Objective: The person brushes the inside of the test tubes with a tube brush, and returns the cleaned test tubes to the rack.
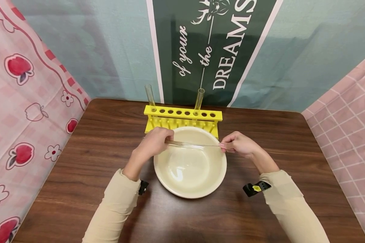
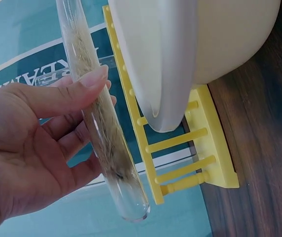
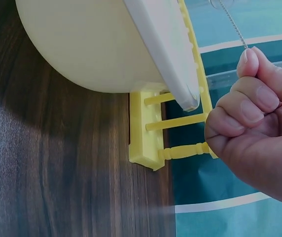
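Closest in, my two cream sleeves reach over the worktop, dark brown wood grain with a soft shine, a black strap at each cuff. Between my forearms sits the pale bowl, upright, light glinting inside it.

And right over its far half, here's the action! My left grip is clamped on a glass tube, thumb one side, fingers curled round the other. The tube lies nearly level, its mouth facing my right grip, and that one has thumb and finger pinched together on the thin twisted wire of a brush, bristles well inside the glass.

Just beyond the bowl, the yellow rack: two more tubes stand in it, one at the left end, another third from the right. Behind, blue cloth with a dark green panel, white lettering running sideways; pink apple-print cloth walls my left, pink checks my right.
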Available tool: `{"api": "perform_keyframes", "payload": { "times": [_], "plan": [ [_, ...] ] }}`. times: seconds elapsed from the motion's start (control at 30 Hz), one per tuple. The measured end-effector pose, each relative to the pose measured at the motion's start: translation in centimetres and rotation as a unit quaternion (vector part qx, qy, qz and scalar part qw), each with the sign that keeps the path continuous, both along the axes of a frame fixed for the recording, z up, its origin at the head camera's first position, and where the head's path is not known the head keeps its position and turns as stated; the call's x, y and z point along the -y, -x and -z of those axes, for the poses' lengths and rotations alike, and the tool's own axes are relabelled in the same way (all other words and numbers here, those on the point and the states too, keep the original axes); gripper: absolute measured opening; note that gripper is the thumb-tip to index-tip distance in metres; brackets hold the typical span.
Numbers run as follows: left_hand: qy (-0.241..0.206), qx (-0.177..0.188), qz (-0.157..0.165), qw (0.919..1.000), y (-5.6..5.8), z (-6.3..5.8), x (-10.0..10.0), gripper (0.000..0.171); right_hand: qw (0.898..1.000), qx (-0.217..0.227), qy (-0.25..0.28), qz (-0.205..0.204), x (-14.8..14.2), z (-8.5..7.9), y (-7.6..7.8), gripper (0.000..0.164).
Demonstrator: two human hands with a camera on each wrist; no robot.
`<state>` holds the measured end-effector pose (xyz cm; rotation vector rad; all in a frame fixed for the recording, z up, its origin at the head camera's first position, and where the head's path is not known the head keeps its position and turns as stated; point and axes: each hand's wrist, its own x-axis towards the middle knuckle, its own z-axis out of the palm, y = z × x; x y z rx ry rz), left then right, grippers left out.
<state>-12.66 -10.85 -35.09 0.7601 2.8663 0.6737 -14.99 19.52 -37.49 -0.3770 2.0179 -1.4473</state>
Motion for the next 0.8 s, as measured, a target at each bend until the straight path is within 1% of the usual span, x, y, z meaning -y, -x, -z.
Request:
{"api": "perform_keyframes", "payload": {
  "times": [0.23, 0.3, 0.47, 0.67, 0.8],
  "plan": [
    [-0.022, 0.01, -0.017, 0.9996, -0.1, 0.4, 1.1, 0.025, 1.0, 0.001, 0.002, 0.004, -1.1, 0.4, 0.0, 0.025],
    [-0.023, 0.011, -0.021, 0.9994, -0.1, 0.5, 1.5, 0.025, 1.0, -0.003, -0.001, 0.004, -1.5, 0.5, -0.1, 0.026],
    [-0.017, 0.022, -0.036, 0.9989, -0.1, 0.5, 2.3, 0.025, 1.0, -0.007, -0.007, 0.01, -3.0, 0.7, -0.2, 0.027],
    [-0.015, 0.046, -0.06, 0.997, -0.3, 0.3, 3.3, 0.024, 1.0, 0.008, 0.015, 0.007, -4.8, 0.9, -0.4, 0.028],
    [-0.009, 0.049, -0.068, 0.9964, -0.3, 0.4, 3.9, 0.022, 0.999, 0.013, 0.029, -0.002, -5.8, 1.0, -0.6, 0.028]
  ]
}}
